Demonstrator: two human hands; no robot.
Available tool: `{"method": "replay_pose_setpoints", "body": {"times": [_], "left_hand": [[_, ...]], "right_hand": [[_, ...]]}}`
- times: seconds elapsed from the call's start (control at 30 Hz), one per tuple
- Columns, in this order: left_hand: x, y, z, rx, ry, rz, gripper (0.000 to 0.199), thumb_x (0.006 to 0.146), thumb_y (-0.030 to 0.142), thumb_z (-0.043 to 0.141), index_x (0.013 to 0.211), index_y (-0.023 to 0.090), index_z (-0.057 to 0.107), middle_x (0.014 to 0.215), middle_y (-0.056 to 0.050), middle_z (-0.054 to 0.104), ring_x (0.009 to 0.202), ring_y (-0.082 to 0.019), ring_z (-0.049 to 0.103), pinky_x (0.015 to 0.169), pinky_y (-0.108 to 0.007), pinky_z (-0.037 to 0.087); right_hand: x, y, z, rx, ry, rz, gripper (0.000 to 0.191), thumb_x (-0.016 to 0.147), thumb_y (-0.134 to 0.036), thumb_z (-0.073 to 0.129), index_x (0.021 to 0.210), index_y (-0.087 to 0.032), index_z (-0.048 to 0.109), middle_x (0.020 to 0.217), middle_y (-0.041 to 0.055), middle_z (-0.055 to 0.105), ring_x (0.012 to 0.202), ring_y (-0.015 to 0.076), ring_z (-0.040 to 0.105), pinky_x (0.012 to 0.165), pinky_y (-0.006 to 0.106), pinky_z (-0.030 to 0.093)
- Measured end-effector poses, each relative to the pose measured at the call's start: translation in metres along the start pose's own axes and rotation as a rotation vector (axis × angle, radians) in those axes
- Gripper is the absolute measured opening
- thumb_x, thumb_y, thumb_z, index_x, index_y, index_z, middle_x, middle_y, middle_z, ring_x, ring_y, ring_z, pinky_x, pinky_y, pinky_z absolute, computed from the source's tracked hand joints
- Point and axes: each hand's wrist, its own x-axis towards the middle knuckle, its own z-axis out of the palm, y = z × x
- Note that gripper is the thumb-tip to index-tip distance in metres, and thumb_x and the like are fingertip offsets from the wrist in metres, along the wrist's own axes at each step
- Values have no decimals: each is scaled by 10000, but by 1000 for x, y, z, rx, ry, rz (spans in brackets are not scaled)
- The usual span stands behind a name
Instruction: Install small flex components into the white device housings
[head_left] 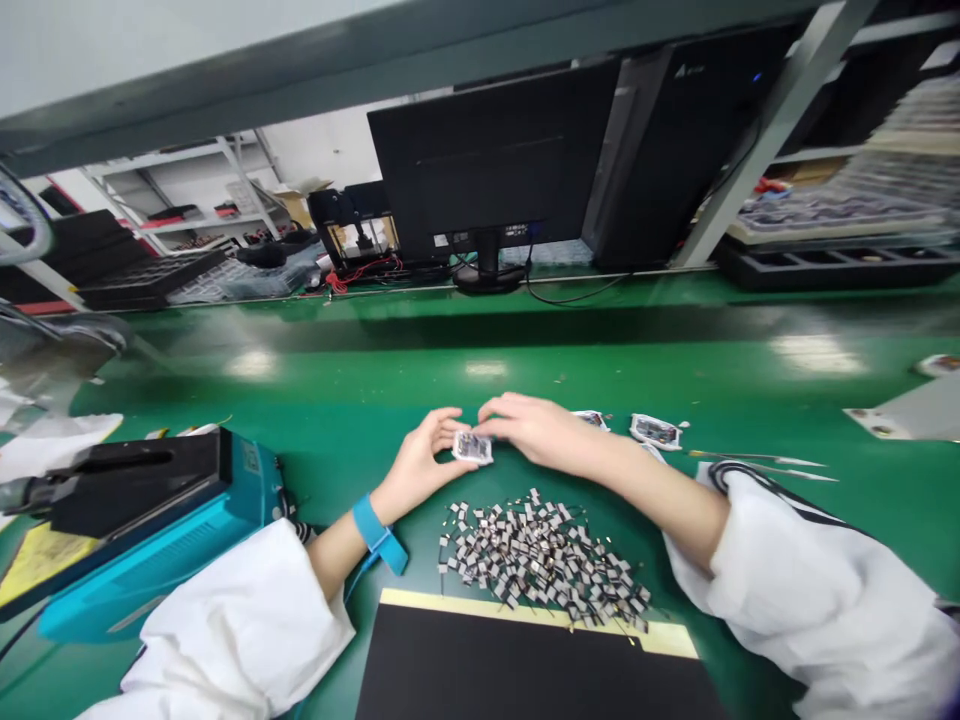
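Head view: hands (480,437) above a glossy green workbench (360,375), shelving (187,190) beyond.

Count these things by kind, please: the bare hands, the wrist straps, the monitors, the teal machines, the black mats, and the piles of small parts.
Bare hands: 2 (left hand, right hand)
Wrist strap: 1
Monitor: 1
Teal machine: 1
Black mat: 1
Pile of small parts: 1
Total: 7

Bare green tabletop (420,345) runs open beyond the hands, up to the monitor stand (489,270).
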Motion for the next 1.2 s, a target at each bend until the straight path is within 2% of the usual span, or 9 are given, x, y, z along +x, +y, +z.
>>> {"method": "replay_pose_setpoints", "body": {"times": [0.13, 0.27, 0.33, 0.37, 0.47, 0.57, 0.7, 0.93, 1.2], "left_hand": [[41, -19, -25, 123, 211, 35, 510, 708, 245, 615, 1131, 137, 351, 1096, -135, 506, 992, -212, 540, 905, -408, 425], [53, -18, -36, 271, 219, 79, 456, 723, 202, 584, 1145, 129, 429, 1225, -134, 434, 1246, -265, 267, 1049, -497, 161], [38, -4, -31, 310, 109, 128, 359, 758, 198, 539, 1113, 174, 495, 1232, -74, 451, 1244, -219, 282, 1069, -434, 170], [26, 6, -27, 321, 7, 146, 281, 765, 201, 534, 1045, 202, 556, 1149, -45, 528, 1166, -200, 400, 1048, -396, 249], [-11, 32, -19, 370, -399, 202, 224, 820, 193, 455, 964, 250, 617, 994, -18, 617, 978, -160, 548, 900, -296, 429], [-32, 42, -19, 458, -541, 230, 323, 864, 158, 338, 1072, 264, 561, 1060, -15, 592, 1026, -145, 519, 900, -278, 420], [-34, 36, -22, 553, -626, 248, 369, 868, 134, 288, 1083, 276, 552, 1066, -2, 590, 1056, -140, 498, 936, -277, 389], [-35, 32, -21, 694, -502, 243, 288, 866, 226, 373, 1102, 228, 538, 1012, -63, 590, 961, -169, 520, 866, -312, 428], [-37, 28, -20, 524, -430, 208, 282, 806, 253, 515, 1086, 236, 543, 996, -46, 597, 943, -165, 535, 840, -267, 423]], "right_hand": [[-31, 32, -14, 206, -156, 276, 477, 746, -250, 593, 1195, -171, 451, 1133, 52, 511, 1004, 204, 422, 852, 341, 394], [-41, 36, -7, 248, -188, 333, 498, 729, -326, 612, 1186, -185, 471, 1141, 53, 508, 1013, 228, 421, 871, 377, 378], [-37, 30, -2, 241, -187, 307, 481, 741, -277, 603, 1194, -188, 470, 1133, 57, 513, 984, 221, 433, 857, 372, 387], [-34, 27, 0, 240, -191, 291, 470, 745, -239, 597, 1195, -189, 470, 1134, 55, 514, 973, 217, 438, 852, 368, 391], [-27, 16, 4, 250, -192, 236, 415, 761, -150, 564, 1167, -202, 500, 1142, 29, 521, 962, 200, 451, 871, 359, 383], [-23, 6, 8, 287, -168, 215, 393, 764, -129, 560, 1148, -200, 517, 1121, 23, 540, 960, 189, 461, 881, 347, 378], [-24, -1, 14, 323, -130, 294, 514, 759, -135, 569, 1246, -194, 414, 990, 64, 574, 899, 184, 483, 780, 320, 430], [-25, 4, 22, 341, 31, 211, 258, 777, -304, 568, 1001, -177, 589, 990, 46, 583, 921, 183, 494, 811, 326, 413], [-22, 4, 28, 270, 127, 306, 52, 790, -156, 536, 766, -148, 582, 779, 25, 608, 758, 150, 546, 692, 264, 426]]}}
